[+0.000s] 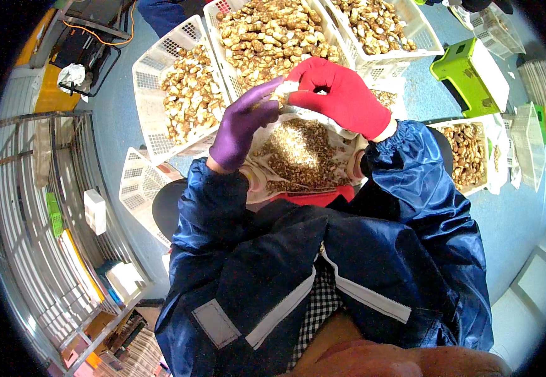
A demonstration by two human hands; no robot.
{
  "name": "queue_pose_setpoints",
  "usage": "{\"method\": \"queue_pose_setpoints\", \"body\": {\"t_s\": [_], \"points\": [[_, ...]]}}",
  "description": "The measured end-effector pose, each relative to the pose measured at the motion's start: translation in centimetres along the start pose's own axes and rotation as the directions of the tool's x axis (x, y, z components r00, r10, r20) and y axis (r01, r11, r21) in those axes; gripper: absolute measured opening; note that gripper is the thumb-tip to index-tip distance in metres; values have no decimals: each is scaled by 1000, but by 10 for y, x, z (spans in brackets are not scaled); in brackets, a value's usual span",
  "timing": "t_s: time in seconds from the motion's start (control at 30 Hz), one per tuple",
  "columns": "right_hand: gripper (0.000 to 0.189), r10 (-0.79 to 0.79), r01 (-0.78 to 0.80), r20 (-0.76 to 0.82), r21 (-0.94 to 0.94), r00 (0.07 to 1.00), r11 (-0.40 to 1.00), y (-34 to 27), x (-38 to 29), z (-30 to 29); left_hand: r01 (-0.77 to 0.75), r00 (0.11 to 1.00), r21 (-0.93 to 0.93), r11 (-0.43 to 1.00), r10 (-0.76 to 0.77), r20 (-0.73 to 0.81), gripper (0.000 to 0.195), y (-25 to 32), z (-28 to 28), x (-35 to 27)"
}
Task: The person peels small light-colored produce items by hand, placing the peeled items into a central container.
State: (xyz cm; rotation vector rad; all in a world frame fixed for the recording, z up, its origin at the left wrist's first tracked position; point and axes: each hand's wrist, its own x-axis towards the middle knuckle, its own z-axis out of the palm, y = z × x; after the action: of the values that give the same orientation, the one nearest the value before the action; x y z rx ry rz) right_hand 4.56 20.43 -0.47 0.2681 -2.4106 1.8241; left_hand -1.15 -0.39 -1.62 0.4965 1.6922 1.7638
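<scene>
My left hand [244, 122], in a purple glove, has its fingers around a small pale-and-brown mushroom [280, 93]. My right hand [343, 96], in a red glove, meets it from the other side, thumb and forefinger pinched at the mushroom; whether it grips a small blade there I cannot tell. Below both hands, a container lined with white plastic [273, 176] sits between my legs and holds brown and pale trimmings [301, 155]. Beyond my hands stand white plastic crates of mushrooms: a left one [142, 94], a middle one [214, 28] and a right one [435, 49].
A green and white step stool [471, 75] stands at the upper right, with another mushroom crate [478, 188] nearer me. An empty-looking crate [134, 188] lies left of my knee. Metal racking [23, 188] lines the left side. Part of another person's blue clothing [162, 16] shows at the top.
</scene>
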Motion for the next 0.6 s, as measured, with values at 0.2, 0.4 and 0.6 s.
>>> {"method": "queue_pose_setpoints", "body": {"t_s": [0.2,0.4,0.6], "points": [[13,145,-156,71,204,987,966,3,2,-13,19,1000,41,999,-19,3,41,1,-2,0],[12,142,-151,71,156,987,976,4,4,-7,67,997,7,998,-66,-29,40,-2,-2,-2],[15,155,-166,85,144,984,976,0,4,-6,89,996,-157,984,-83,45,37,-16,-5,-4]]}}
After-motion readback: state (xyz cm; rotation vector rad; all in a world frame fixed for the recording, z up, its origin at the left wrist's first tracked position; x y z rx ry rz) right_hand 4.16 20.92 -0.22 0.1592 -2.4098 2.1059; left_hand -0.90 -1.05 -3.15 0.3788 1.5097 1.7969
